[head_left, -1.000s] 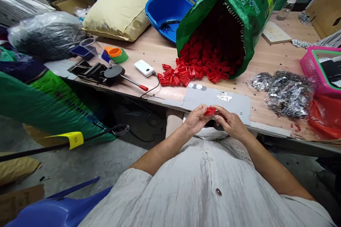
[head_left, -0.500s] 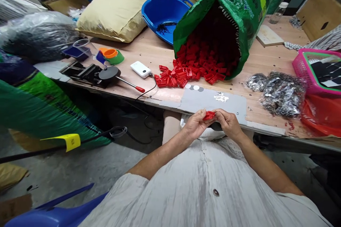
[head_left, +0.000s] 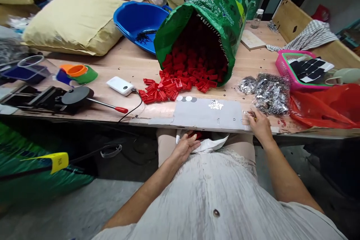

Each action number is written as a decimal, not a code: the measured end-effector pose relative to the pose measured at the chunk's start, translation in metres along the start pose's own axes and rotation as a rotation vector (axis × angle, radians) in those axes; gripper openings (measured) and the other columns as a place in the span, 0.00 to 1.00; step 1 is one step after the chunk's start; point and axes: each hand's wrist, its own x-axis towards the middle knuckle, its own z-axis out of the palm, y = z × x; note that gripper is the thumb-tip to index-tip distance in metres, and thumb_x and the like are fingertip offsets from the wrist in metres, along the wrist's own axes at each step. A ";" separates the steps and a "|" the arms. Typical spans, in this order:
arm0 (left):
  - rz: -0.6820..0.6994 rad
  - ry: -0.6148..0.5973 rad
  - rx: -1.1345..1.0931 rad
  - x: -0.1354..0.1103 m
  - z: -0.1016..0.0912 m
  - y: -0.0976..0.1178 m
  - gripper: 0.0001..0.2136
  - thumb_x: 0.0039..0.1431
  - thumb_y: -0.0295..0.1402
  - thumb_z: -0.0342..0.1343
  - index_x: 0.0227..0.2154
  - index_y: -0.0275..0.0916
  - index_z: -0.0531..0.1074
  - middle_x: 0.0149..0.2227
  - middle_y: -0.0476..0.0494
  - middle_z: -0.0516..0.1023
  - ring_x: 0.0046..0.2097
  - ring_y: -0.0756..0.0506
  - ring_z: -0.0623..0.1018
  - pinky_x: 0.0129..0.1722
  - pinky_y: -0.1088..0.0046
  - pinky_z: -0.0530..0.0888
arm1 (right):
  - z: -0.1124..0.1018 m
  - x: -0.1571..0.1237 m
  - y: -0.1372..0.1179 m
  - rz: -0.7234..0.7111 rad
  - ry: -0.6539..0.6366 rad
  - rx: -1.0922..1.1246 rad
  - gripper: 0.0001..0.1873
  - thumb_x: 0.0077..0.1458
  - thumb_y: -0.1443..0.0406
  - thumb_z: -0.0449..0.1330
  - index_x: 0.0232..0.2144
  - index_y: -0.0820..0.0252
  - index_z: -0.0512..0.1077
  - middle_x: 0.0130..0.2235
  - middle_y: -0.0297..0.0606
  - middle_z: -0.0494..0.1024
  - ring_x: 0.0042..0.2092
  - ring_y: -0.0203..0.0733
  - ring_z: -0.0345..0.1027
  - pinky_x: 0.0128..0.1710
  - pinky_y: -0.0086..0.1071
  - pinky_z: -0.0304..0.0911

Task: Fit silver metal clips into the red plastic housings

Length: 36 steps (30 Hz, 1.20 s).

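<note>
My left hand [head_left: 185, 147] is low over my lap, its fingers stretched out and loosely apart. Just beyond its fingertips, red plastic [head_left: 198, 135] shows above a white cloth or bag [head_left: 210, 144], partly under the table edge. My right hand [head_left: 261, 126] rests at the table's front edge, thumb and fingers pinched together around something small and dark that I cannot make out. To its left lies a grey mat [head_left: 197, 112] bearing a little pile of small shiny metal pieces [head_left: 216, 105]. A clear bag of metal parts [head_left: 272, 93] sits just behind that hand.
Red plastic parts [head_left: 168, 88] spill from a big green sack [head_left: 205, 0]. To the left stand a blue basin [head_left: 135, 18], a white power bank [head_left: 120, 85] and a lever device [head_left: 75, 95]. A pink basket [head_left: 282, 68] and red bag [head_left: 323, 103] are right.
My hands have parted: the left dropped toward my lap, the right moved right to the table edge. The red part held between them has left my right hand. The view has turned right.
</note>
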 end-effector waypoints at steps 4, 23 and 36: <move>0.025 -0.006 0.052 -0.001 0.002 0.000 0.23 0.50 0.31 0.69 0.49 0.41 0.69 0.50 0.39 0.74 0.42 0.45 0.81 0.49 0.64 0.77 | -0.005 0.009 0.022 0.016 -0.019 -0.063 0.15 0.57 0.63 0.55 0.44 0.61 0.76 0.44 0.46 0.80 0.45 0.48 0.71 0.49 0.41 0.63; 1.060 0.588 1.138 0.043 -0.017 0.153 0.18 0.55 0.25 0.59 0.50 0.40 0.72 0.55 0.35 0.72 0.58 0.37 0.69 0.58 0.58 0.64 | 0.015 0.020 0.023 -0.055 0.046 -0.257 0.21 0.60 0.50 0.51 0.36 0.56 0.76 0.39 0.45 0.79 0.40 0.52 0.71 0.36 0.39 0.59; 0.968 0.788 1.305 0.082 0.004 0.192 0.15 0.57 0.35 0.60 0.46 0.37 0.73 0.49 0.30 0.74 0.55 0.30 0.66 0.53 0.52 0.60 | 0.019 0.016 0.025 0.080 0.101 -0.221 0.24 0.59 0.48 0.52 0.45 0.57 0.75 0.39 0.49 0.81 0.37 0.56 0.73 0.36 0.43 0.62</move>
